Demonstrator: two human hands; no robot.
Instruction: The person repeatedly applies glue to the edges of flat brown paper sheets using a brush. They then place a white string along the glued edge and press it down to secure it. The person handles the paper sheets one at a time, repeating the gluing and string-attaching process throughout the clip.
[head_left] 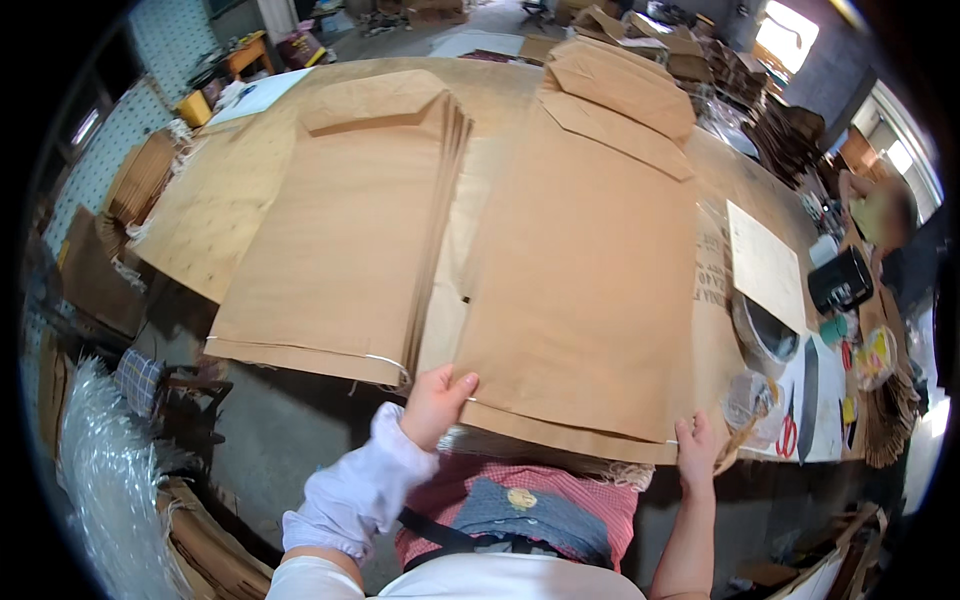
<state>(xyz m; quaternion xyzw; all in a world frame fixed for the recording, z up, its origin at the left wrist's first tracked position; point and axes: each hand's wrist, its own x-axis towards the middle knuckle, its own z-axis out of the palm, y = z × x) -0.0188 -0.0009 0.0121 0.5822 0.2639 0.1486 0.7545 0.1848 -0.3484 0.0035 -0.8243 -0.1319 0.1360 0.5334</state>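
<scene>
A large brown paper sack (590, 290) lies flat in front of me, its folded end away from me. At its near left corner my left hand (438, 405) is closed with the thumb on top, pinching the edge. My right hand (697, 450) is closed on the near right corner. More sacks with folded ends lie beneath and beyond it. To the left rests a neat stack of similar brown sacks (345, 220), with white thread at its near edge. A white sleeve cover (350, 500) is on my left forearm.
The wooden table (215, 205) extends left and away. At right are a pale board (765, 260), a clear plastic tub (752, 408), red-handled scissors (787, 435), a long dark blade (808, 400) and a black box (840, 280). Another person (885, 215) is at the far right. Clear plastic wrap (105, 480) bulges at lower left.
</scene>
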